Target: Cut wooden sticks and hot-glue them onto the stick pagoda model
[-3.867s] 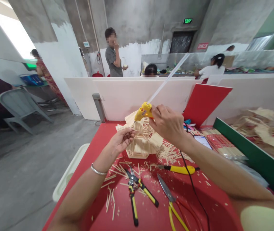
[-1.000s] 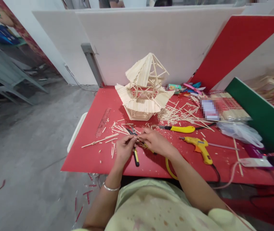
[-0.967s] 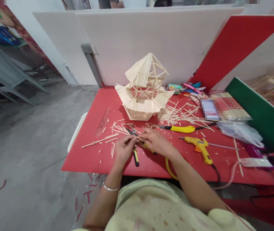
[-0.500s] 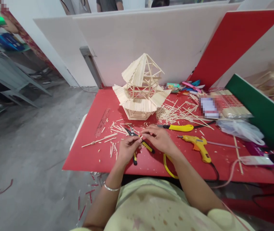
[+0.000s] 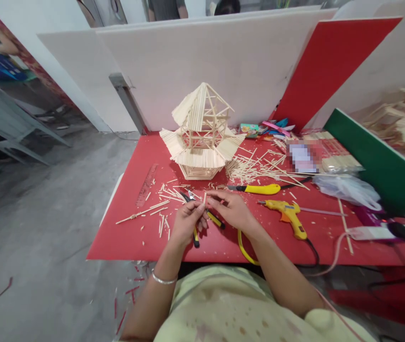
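Between the thumb and fingers of my left hand [image 5: 189,219] stands a short wooden stick [image 5: 204,198], roughly upright. My right hand [image 5: 232,209] is just to its right, thumb and forefinger apart, fingertips close beside the stick; whether they touch it I cannot tell. Under my hands lie pliers with black and yellow handles [image 5: 215,219], partly covered. Beyond them stands a model pavilion [image 5: 202,156] of wooden sticks, its upper roof partly covered and showing bare framing on the right.
Loose sticks [image 5: 255,168] are heaped right of the model. A yellow-handled knife [image 5: 262,189], a yellow glue gun [image 5: 289,216] with its cord and a plastic bag [image 5: 346,190] lie at right. A clear ruler [image 5: 147,185] is at left. White boards [image 5: 202,52] stand behind.
The short stick has turned upright in my left hand. My right thumb and forefinger have spread apart. The whole view has shifted slightly.
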{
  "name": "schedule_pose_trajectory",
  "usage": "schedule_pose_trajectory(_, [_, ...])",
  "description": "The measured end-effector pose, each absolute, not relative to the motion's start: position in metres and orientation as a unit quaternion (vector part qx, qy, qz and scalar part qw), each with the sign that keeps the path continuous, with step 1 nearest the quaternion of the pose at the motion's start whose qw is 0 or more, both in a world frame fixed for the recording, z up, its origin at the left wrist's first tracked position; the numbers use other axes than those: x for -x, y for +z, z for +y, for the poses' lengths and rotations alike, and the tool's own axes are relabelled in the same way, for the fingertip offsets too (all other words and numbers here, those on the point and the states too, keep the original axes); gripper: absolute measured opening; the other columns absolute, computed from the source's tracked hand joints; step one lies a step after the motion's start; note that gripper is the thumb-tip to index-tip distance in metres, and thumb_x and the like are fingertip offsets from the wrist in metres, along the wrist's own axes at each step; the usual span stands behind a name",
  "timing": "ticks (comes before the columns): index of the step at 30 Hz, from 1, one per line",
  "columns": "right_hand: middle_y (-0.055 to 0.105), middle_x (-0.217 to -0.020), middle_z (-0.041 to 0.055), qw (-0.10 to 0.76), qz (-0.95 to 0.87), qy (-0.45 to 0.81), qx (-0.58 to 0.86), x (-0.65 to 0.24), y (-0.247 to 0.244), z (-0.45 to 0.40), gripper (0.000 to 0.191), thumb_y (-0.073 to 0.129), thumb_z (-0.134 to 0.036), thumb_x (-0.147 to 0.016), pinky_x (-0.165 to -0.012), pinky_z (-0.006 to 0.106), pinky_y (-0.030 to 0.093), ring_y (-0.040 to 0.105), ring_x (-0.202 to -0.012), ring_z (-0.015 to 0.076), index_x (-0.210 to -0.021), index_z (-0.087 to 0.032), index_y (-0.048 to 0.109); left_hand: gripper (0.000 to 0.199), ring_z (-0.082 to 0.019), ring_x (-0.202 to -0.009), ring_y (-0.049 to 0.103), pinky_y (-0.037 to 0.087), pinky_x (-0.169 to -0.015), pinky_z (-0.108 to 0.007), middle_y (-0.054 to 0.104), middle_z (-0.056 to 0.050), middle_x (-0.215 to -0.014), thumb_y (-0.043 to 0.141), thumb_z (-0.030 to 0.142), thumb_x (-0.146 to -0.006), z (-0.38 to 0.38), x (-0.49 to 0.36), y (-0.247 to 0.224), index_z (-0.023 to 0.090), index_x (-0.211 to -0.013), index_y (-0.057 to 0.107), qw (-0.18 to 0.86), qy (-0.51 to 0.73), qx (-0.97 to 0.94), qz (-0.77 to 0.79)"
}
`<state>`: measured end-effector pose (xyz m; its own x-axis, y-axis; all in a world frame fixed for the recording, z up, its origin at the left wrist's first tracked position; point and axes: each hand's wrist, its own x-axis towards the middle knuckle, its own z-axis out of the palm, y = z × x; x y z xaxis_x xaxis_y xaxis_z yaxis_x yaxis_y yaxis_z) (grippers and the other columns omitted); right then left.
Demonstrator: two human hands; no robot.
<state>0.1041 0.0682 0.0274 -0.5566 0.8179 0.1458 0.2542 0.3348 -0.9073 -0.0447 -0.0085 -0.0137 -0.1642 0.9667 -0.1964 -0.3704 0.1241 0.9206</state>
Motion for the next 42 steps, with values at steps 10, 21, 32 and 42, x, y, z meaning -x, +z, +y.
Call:
schedule_pose_trajectory(10, [0.073,-0.093,0.0010,0.277,-0.767,0.462,0.348,-0.092,0.024,0.065,0.021,0.057,-0.035,-0.088,-0.071,0.023,0.047,0.064,-0.081,0.0138,-0.096,-0.021,0.070,0.034,-0.010,-0.039,0.053,0.044,-0.038,-0.022,0.062,0.000,-0.058,0.066,0.049,-0.082,-0.015,0.044,-0.015,0.015,-0.083,0.062,0.526,0.553,-0.356,0.540])
schedule_pose_trajectory(21, [0.069,-0.108,0.0139,0.093,-0.870,0.166,0.455,-0.075,0.008,0.090,0.037,0.039,-0.039,-0.098,-0.082,0.032,0.041,0.062,-0.099,0.0244,-0.109,-0.018,0.068,0.015,-0.022,-0.079,0.063,0.048,-0.073,-0.031,0.072,-0.007,-0.086,0.058,0.023,-0.081,-0.011,0.139,0.008,0.020,-0.078,0.073,0.116,0.385,-0.445,0.800])
schedule_pose_trajectory(32, [0.069,-0.110,0.0099,0.042,-0.900,0.150,0.406,-0.072,0.023,0.084,0.038,0.040,-0.042,-0.098,-0.083,0.030,0.040,0.062,-0.104,0.0239,-0.117,-0.023,0.067,0.028,-0.027,-0.097,0.065,0.047,-0.076,-0.031,0.073,-0.013,-0.102,0.052,0.027,-0.084,0.055,0.209,-0.006,0.021,-0.100,0.074,0.073,0.076,-0.514,0.851])
schedule_pose_trajectory(42, [0.071,-0.109,0.0072,0.049,-0.914,0.151,0.373,-0.069,0.030,0.086,0.039,0.039,-0.043,-0.099,-0.083,0.028,0.040,0.065,-0.099,0.0208,-0.119,-0.026,0.068,0.024,-0.026,-0.094,0.067,0.049,-0.074,-0.030,0.074,-0.014,-0.099,0.057,0.029,-0.083,0.057,0.207,-0.010,0.021,-0.096,0.075,0.072,0.074,-0.506,0.856])
